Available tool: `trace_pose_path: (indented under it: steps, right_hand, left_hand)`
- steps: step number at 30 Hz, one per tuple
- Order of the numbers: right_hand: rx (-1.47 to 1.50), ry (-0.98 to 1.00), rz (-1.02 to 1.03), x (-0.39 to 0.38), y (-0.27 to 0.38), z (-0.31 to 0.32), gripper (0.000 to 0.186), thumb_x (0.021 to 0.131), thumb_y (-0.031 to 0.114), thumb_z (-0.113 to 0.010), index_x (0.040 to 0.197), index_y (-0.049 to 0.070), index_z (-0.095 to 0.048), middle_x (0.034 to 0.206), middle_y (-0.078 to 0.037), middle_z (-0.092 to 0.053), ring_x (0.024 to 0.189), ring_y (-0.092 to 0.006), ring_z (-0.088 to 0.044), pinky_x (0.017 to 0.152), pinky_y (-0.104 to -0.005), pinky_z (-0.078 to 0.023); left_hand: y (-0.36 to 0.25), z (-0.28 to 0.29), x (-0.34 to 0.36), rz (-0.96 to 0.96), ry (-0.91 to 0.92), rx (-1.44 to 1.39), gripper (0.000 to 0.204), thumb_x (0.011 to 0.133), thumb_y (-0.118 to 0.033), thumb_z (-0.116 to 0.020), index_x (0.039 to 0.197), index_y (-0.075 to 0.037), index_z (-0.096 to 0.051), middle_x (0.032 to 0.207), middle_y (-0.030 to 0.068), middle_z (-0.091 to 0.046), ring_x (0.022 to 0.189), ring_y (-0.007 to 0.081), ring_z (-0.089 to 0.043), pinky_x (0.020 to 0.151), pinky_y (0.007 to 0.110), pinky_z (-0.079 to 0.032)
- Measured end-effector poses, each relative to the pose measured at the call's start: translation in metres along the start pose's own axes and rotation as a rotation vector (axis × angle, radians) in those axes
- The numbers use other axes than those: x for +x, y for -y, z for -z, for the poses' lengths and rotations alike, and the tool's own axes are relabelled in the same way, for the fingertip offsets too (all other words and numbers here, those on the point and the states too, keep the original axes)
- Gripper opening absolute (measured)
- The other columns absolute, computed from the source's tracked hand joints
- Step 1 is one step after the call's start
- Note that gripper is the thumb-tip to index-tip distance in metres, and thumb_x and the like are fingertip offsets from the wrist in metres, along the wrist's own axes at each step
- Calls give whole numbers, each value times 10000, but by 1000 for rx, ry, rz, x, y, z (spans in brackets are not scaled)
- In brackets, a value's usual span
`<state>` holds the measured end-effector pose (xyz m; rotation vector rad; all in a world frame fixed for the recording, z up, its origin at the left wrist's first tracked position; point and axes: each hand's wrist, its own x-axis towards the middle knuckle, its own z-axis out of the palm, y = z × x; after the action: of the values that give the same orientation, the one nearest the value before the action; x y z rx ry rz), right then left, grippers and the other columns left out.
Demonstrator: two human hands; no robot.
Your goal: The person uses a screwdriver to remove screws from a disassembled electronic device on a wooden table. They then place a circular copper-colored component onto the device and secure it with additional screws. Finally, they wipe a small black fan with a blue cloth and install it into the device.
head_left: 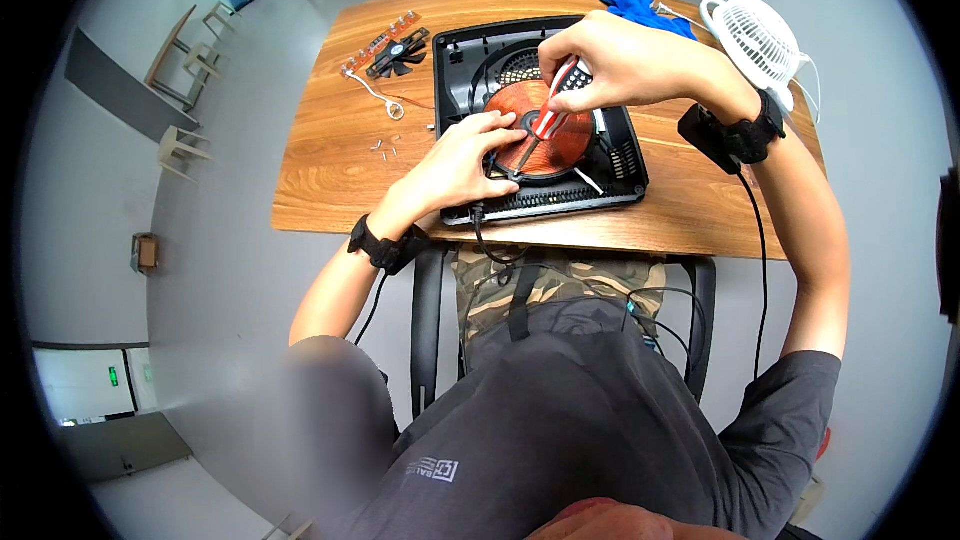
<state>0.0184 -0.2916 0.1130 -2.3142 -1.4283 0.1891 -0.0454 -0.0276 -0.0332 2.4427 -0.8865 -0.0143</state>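
Note:
A black induction cooker housing [560, 204] lies opened on the table in front of me, with a round copper coil [570, 145] inside it. My right hand [610, 65] is closed round the red, white and black handle of a screwdriver [548, 124]. Its shaft slants down to the left, and the tip meets the coil's near edge. My left hand [462, 165] rests over the left side of the coil, thumb and fingers apart. The fingertips touch the copper, while the thumb lies close by the screwdriver tip.
Left of the housing are a small black fan [399, 54], a narrow circuit board [380, 43], a white cable [385, 100] and several loose screws [385, 149]. A blue cloth item [640, 8] and a white desk fan [758, 40] stand at the far right of the wooden table [340, 195].

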Motion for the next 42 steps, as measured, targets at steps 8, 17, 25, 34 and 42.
trace_pose_path:
  steps: [8,17,25,34,42]
  right_hand:
    - [-18,11,29,5,-3,-2,274,848,212,-751,927,-45,-697,805,-181,-713,762,-268,-712,706,-358,-535]
    - [-23,54,52,18,3,-4,309,859,259,-753,910,-39,-685,781,-193,-701,773,-344,-704,715,-398,-544]
    - [-254,239,-68,48,38,-3,404,886,329,-755,880,-73,-710,745,-241,-699,738,-373,-716,690,-432,-569]
    - [-364,304,-237,60,81,-9,356,887,261,-615,929,-62,-758,879,-226,-748,826,-368,-736,752,-471,-594]
    - [-372,323,-130,52,76,-1,334,880,214,-724,1065,-57,-659,970,-229,-715,908,-382,-717,765,-453,-585]
  left_hand:
    - [-5,4,0,13,20,43,707,718,-278,-892,1353,-62,-670,1507,172,-533,1427,356,-470,1195,470,-377]
    - [-5,5,1,-10,9,61,649,717,-290,-897,1273,-28,-688,1476,175,-542,1402,362,-479,1173,472,-391]
    - [-4,5,3,13,47,78,626,715,-327,-893,1243,-50,-702,1408,174,-571,1375,360,-485,1144,476,-398]
    - [-7,6,3,54,32,-109,570,709,-338,-895,1146,-25,-704,1346,185,-588,1280,379,-533,1077,479,-439]
    - [-4,6,-2,73,38,-4,554,683,-279,-912,1146,-61,-699,1209,157,-588,1169,374,-576,991,483,-478]
